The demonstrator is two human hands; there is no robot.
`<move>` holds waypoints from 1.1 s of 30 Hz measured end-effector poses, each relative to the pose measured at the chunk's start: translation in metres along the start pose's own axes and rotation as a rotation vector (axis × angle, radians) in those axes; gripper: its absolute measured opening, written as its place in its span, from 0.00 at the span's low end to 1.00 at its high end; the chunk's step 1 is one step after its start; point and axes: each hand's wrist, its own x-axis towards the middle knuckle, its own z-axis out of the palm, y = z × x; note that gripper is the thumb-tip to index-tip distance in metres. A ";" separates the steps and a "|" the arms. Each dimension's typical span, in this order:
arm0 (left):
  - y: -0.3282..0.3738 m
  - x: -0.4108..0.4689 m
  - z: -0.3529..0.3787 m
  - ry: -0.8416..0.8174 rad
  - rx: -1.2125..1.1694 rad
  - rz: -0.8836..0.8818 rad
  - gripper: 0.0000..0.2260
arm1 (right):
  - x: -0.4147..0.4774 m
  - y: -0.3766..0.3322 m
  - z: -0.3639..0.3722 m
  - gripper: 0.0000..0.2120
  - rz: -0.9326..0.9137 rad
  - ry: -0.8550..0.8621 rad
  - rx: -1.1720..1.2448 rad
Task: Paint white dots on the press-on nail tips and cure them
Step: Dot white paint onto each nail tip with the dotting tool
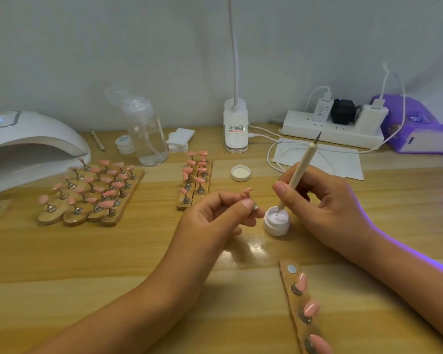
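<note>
Closest to me is a wooden strip (293,304) lying at the bottom right of the table (113,251), with three pink nail tips (312,308) standing on little metal pegs and one bare metal disc at its far end.

Just past that, the left hand (215,218) has its thumb and fingers pinched on a small metal peg, and the single pink tip (247,191) on that peg pokes out above the fingers. The right hand (325,203) is wrapped round a white dotting pen (299,172) like a pencil, with the point dipped down into an open little white jar (276,222) of white gel. The jar sits on the table right between the two hands.

The jar's lid (241,173) lies upside down a bit further back. There are two more strips of tips (196,175) behind the left hand, and a bigger batch (92,192) off to the left, just in front of the white curing lamp (28,146). A clear pump bottle (147,134) and a power strip (330,130) sit along the wall.
</note>
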 end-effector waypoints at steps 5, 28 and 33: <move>-0.003 0.002 -0.003 0.025 -0.026 -0.002 0.07 | 0.000 0.001 0.000 0.12 0.017 -0.038 -0.030; -0.002 0.000 -0.001 -0.046 0.011 0.018 0.05 | 0.017 -0.016 -0.012 0.10 0.349 0.226 0.581; -0.002 -0.001 -0.001 -0.119 0.081 0.026 0.05 | 0.009 -0.020 -0.013 0.13 0.325 0.151 0.660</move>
